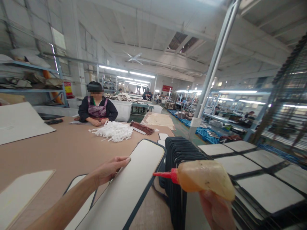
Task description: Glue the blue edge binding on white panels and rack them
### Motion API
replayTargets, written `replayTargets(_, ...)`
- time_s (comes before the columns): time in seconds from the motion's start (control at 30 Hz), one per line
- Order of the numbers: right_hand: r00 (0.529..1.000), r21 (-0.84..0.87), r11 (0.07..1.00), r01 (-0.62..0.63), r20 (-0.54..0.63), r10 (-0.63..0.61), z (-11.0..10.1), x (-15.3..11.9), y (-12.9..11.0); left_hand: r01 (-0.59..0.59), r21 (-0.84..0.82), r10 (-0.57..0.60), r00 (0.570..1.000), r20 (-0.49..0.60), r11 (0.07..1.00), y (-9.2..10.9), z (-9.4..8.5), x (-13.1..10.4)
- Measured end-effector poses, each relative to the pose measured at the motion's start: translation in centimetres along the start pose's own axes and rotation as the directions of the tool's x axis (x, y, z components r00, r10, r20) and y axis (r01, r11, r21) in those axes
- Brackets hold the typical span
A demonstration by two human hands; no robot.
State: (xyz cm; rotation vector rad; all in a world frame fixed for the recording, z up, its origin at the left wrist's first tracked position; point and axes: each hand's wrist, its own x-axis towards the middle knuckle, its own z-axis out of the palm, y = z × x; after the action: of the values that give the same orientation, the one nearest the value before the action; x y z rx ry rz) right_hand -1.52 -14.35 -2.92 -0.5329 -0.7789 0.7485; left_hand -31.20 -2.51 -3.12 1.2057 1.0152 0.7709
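My left hand (115,167) grips the left edge of a long white panel (130,179), its thumb on top and the fingers underneath. The panel has rounded corners and a dark border, and it is held tilted over the table. My right hand (216,207) is wrapped round a squeeze bottle of amber glue (206,179) lying sideways. The bottle's red nozzle tip (157,174) points left and meets the panel's right edge, near the border. Another white panel with a dark border (80,198) lies on the table, partly behind my left forearm.
A brown-topped table (59,150) spreads ahead. On it are a heap of white strips (114,131), a brown bundle (142,127) and white sheets (21,123). Dark-edged panels stand in a row (178,150); stacked panels (271,191) lie right. A co-worker (97,107) sits opposite.
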Motion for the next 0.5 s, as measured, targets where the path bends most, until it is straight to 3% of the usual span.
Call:
replayTargets(0.17,0.993,-0.052,0.997,0.054,0.109,-0.048,-0.49,0.09,0.39,-0.006,0.006,0.006,1.000,-0.001,1.000,-0.08,0.03,0.41)
replayTargets(0.37,0.997,-0.003,1.000,-0.004,0.079,0.004,-0.30,-0.34,0.53,-0.023,-0.021,0.023,1.000,0.019,1.000,0.22,0.22,0.50)
replayTargets(0.5,0.995,-0.065,0.997,-0.032,0.092,0.038,-0.28,-0.75,0.80,-0.021,-0.041,0.021,1.000,0.000,0.999,0.24,0.14,0.73)
